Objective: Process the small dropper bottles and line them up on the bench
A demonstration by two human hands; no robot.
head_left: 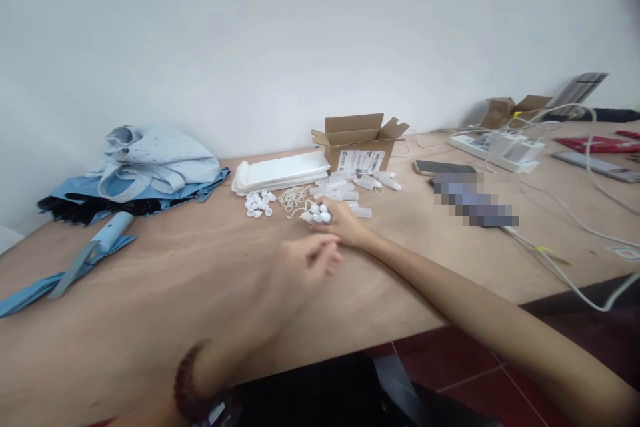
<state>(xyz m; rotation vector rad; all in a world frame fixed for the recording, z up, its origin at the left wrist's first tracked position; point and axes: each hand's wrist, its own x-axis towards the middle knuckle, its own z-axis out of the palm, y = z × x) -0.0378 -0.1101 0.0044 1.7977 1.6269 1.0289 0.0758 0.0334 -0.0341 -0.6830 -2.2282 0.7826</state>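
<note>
Several small translucent bottles with white caps (316, 213) are bunched in my right hand (347, 221), which is wrapped round them just above the table. A thin cord sticks out to the left of the bunch. In front of it, my left hand (310, 259) is blurred by motion, its fingers curled near the right hand's thumb. Whether anything is in those fingers I cannot make out. Loose white caps (259, 203) lie to the left, beside a small heap of cream cords (294, 197). More translucent bottles (341, 188) lie behind the right hand.
A stack of white flat packs (281, 172) and an open cardboard box (363, 147) stand by the wall. A folded blue umbrella (107, 233) and pale cloth bag (160, 157) lie left. Phones (443, 167), white cables and a power strip (500, 153) occupy the right.
</note>
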